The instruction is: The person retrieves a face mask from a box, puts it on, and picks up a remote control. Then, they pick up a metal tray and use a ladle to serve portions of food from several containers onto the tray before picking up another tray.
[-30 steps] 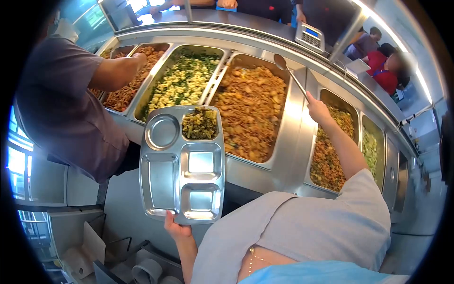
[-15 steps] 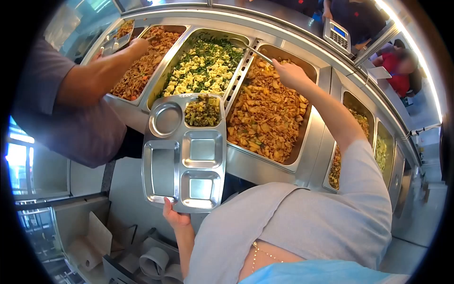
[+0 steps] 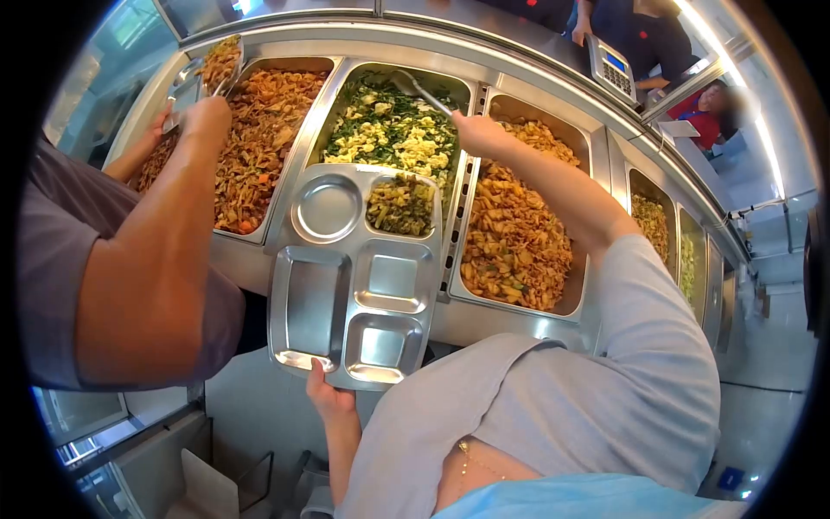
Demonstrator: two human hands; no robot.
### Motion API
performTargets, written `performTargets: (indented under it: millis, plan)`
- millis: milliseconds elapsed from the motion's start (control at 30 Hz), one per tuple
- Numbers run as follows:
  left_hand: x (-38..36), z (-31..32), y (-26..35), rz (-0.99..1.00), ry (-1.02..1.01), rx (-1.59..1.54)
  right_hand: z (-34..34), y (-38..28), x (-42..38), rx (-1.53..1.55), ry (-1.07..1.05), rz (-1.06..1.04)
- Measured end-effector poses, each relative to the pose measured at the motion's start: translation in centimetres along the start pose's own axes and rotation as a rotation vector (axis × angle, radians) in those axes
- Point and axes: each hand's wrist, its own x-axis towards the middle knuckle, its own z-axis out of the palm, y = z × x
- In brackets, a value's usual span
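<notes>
My left hand (image 3: 330, 394) grips the lower edge of a metal compartment tray (image 3: 340, 259), thumb on top. Chopped greens (image 3: 401, 206) fill the tray's upper right compartment; its other compartments hold no food. My right hand (image 3: 482, 136) is closed round the handle of a serving spoon (image 3: 425, 91), whose bowl rests at the far edge of the pan of egg and green vegetable (image 3: 380, 125). Below my right forearm lies a pan of brownish sliced food (image 3: 517, 233).
At the left a co-worker's arm (image 3: 156, 259) reaches over a pan of shredded food (image 3: 259, 147), holding a loaded spoon (image 3: 223, 67). More pans (image 3: 650, 227) stand at the right. A keypad device (image 3: 612, 69) and people are beyond the counter rail (image 3: 519, 73).
My right hand and its spoon have moved left, towards the egg pan. The tray sits slightly further right in view. The co-worker's arm has come nearer, and their loaded spoon is raised.
</notes>
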Motion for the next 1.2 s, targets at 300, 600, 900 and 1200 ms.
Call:
performTargets:
  millis: [300, 600, 900, 1200]
  plan:
    - [2.3, 2.3, 3.2, 0.012, 0.059, 0.027, 0.7, -5.8, 0.0, 1.019, -0.347, 0.451]
    - [2.3, 3.6, 2.8, 0.063, 0.020, 0.014, 0.7, -7.6, 4.3, 1.800, -0.519, 0.565]
    - [2.1, 6.6, 2.0, 0.120, 0.058, -0.006, 2.0, -3.6, 2.8, 1.946, -0.490, 0.526]
    - [5.1, 6.0, 0.5, 0.178, -0.130, 0.129, -1.7, 1.7, -5.8, 1.776, -0.335, 0.500]
